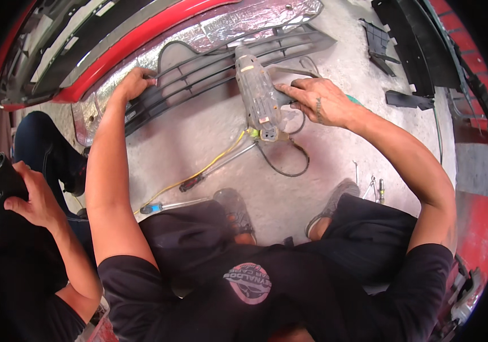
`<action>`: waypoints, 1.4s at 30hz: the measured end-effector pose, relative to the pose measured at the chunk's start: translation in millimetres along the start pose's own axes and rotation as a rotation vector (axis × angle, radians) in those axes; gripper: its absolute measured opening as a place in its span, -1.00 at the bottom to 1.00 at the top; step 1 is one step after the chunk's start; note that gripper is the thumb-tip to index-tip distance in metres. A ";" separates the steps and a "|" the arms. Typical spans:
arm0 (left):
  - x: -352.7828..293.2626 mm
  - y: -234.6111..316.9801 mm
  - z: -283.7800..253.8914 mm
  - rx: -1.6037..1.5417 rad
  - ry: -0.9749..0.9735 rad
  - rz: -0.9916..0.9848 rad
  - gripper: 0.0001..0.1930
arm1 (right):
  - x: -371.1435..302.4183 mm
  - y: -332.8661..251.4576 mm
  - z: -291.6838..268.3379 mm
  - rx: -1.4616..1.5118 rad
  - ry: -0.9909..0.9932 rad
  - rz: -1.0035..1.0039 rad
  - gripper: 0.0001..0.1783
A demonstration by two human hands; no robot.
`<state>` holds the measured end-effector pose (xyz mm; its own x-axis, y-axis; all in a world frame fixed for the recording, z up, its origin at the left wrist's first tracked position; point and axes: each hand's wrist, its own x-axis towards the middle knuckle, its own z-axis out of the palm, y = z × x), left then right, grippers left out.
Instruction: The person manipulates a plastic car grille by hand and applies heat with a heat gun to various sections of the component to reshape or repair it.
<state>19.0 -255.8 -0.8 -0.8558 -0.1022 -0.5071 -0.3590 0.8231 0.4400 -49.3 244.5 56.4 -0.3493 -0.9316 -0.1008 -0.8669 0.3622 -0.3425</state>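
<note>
My left hand [134,84] is closed on the left end of a black slatted car grille [195,77], fingers curled over its edge. The grille lies partly over a silver foil-faced sheet, its slats running off to the upper right. In my right hand [321,101] is a worn grey heat gun [258,94]. Its nozzle end points away from me and sits over the grille's lower slats; whether they touch I cannot tell. My fingers wrap the handle, which is partly hidden. A dark cord [281,171] loops on the floor beneath, and a yellow cord [215,162] meets the gun's rear area.
A red bumper [124,45] rests beyond the foil sheet [221,25]. Screwdrivers with red-black [191,182] and blue [153,208] handles lie before my feet; small tools [374,185] sit by my right shoe. Black plastic panels [412,51] are far right. At left, a co-worker's hand [38,199] holds a dark device.
</note>
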 end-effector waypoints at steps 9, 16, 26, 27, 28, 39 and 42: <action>14.4 -10.5 6.4 0.089 0.050 0.062 -0.60 | 16.4 3.3 -4.4 0.048 0.046 0.003 -0.45; 9.9 -5.3 7.8 0.075 0.063 0.061 -0.58 | 14.1 21.1 -16.4 0.042 0.038 0.158 -0.45; 24.8 -13.3 14.4 0.158 0.122 0.058 -0.61 | 14.0 12.7 -5.8 0.080 0.074 0.084 -0.45; 26.9 -13.1 14.7 0.153 0.126 0.051 -0.62 | 15.5 12.4 -1.3 0.095 0.123 -0.005 -0.44; 26.7 -10.8 15.4 0.151 0.125 0.054 -0.62 | 17.7 7.7 -5.0 0.121 0.064 0.016 -0.44; 21.3 -36.3 11.4 0.113 0.183 0.112 -0.50 | 9.9 13.5 -14.0 0.125 0.144 0.191 -0.44; 18.5 -55.0 1.4 0.037 0.116 0.076 -0.45 | 32.9 -13.1 -6.5 0.158 0.084 0.065 -0.49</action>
<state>23.4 -302.2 -35.3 -0.9182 -0.1006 -0.3831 -0.2790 0.8509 0.4451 -51.8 209.3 63.7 -0.4372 -0.8979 -0.0515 -0.7770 0.4059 -0.4811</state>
